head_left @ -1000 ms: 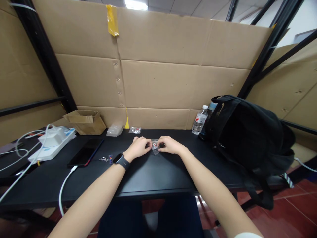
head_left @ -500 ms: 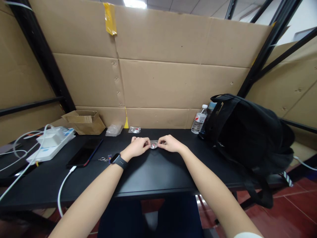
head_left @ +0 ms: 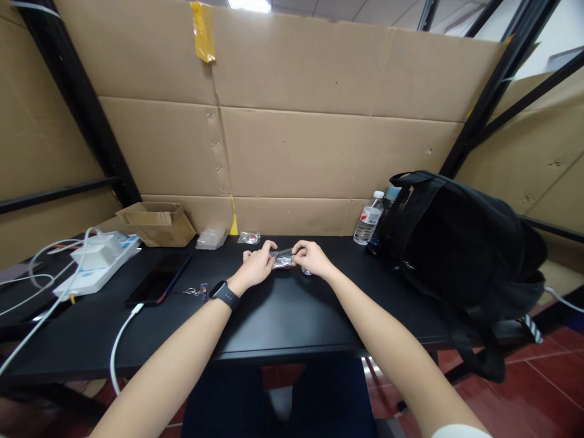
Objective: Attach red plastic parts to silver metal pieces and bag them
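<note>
Both my hands meet over the middle of the black table [head_left: 283, 316]. My left hand [head_left: 255, 265], with a black watch on its wrist, and my right hand [head_left: 311, 258] each pinch one end of a small clear plastic bag [head_left: 283, 260] held between them just above the tabletop. Something small and shiny lies inside the bag; I cannot make out what it is. A tiny clear piece [head_left: 306, 272] lies on the table just under my right hand.
Far side: a small cardboard box [head_left: 157, 224], a heap of clear bags [head_left: 211, 238], another small bag with red in it [head_left: 249, 238]. Left: a white power strip with cables [head_left: 91, 263], a black phone [head_left: 159, 278], a keyring [head_left: 197, 291]. Right: a water bottle [head_left: 367, 220], a black backpack [head_left: 460, 255].
Both hands have moved a little farther away across the table and lifted slightly. The bag between them, earlier showing a round red-and-white item, is now stretched sideways and looks darker.
</note>
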Demonstrator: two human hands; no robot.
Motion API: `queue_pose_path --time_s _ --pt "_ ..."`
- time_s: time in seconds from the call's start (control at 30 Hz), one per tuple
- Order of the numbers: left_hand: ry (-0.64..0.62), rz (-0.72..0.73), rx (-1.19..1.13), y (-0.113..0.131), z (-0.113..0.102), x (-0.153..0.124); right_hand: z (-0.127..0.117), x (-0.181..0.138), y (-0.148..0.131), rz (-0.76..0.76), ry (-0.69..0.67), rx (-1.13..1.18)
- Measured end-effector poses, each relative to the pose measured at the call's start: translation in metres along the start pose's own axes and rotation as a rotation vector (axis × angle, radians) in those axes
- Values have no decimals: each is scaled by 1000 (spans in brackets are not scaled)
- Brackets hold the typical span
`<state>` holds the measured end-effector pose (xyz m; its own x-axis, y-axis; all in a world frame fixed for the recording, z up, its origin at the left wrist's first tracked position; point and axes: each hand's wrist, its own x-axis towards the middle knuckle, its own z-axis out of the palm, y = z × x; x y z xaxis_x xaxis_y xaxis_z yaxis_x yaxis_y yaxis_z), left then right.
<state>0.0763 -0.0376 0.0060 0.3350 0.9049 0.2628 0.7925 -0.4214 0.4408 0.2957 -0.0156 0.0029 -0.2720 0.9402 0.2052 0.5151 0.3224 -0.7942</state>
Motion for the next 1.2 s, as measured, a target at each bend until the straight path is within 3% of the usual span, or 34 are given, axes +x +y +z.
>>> queue_pose_path --time_s 0.1,0.3,0.8,1.2 --pt "-13 12 42 -1 5 0 -2 -2 -2 -60 -13 -22" --pt "-54 83 130 -5 10 0 -6 -6 -5 -206 -118 -293" --pt "-51 127 116 -3 3 -1 -5 -7 -4 -184 -106 -537" --pt "-81 113 146 -5 5 -3 -5 -9 -6 -165 -136 -579"
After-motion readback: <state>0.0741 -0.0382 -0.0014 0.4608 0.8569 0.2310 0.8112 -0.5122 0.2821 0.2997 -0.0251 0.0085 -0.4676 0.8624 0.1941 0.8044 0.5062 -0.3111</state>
